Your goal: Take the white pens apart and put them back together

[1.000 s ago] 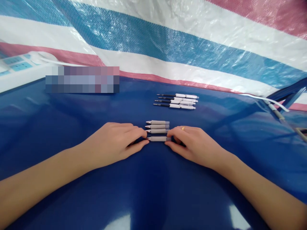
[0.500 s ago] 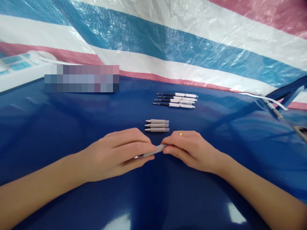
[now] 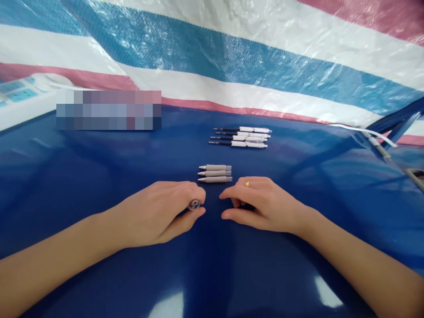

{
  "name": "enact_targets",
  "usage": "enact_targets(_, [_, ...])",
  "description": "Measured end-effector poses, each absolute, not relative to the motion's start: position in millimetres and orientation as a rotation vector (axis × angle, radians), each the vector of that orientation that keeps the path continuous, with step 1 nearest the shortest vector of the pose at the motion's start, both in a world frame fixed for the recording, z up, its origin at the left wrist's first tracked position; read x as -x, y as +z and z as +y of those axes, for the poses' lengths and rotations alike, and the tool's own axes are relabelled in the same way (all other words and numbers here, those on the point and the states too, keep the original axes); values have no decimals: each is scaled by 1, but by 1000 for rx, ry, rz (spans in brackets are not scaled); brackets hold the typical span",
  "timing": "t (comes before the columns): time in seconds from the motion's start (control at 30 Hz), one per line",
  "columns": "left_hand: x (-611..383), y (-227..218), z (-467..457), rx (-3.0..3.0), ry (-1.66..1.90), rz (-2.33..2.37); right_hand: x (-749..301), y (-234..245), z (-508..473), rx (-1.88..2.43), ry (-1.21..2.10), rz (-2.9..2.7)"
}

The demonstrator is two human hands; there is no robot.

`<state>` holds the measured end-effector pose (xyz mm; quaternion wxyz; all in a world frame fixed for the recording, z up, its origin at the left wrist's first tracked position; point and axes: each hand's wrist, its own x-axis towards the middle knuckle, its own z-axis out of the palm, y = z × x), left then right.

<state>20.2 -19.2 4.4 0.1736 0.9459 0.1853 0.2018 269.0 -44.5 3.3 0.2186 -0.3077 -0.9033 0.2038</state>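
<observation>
My left hand (image 3: 162,212) is closed around a pen barrel (image 3: 194,205). Its round end points toward me, and the rest is hidden in the fingers. To the right, apart from it, my right hand (image 3: 258,203) has thumb and forefinger spread with nothing between them; a gold ring is on one finger. Just beyond the hands lie three grey pen front barrels (image 3: 214,173) side by side, metal tips to the left. Farther back, several white pen rear halves (image 3: 250,137) with dark refills sticking out to the left lie in a row.
Everything rests on a glossy blue table (image 3: 132,163). At the back left is a white power strip (image 3: 23,95), near a pixelated patch. Behind hangs a striped plastic sheet (image 3: 212,48). A white cable (image 3: 361,130) and a metal bar (image 3: 380,150) are at the right.
My right hand has let go of the pen barrel and drawn slightly away. My left hand has turned the barrel from lying crosswise to end-on toward me.
</observation>
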Motion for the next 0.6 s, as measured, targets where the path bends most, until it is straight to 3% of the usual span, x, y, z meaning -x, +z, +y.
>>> enact_targets(0.4, [-27,-4,-25,-2968,617,586,-263,7,-47,947,613,-2602])
enact_targets(0.6, [-27,-7,-26,-2992,687,705,-262,5,-48,996,454,-2631])
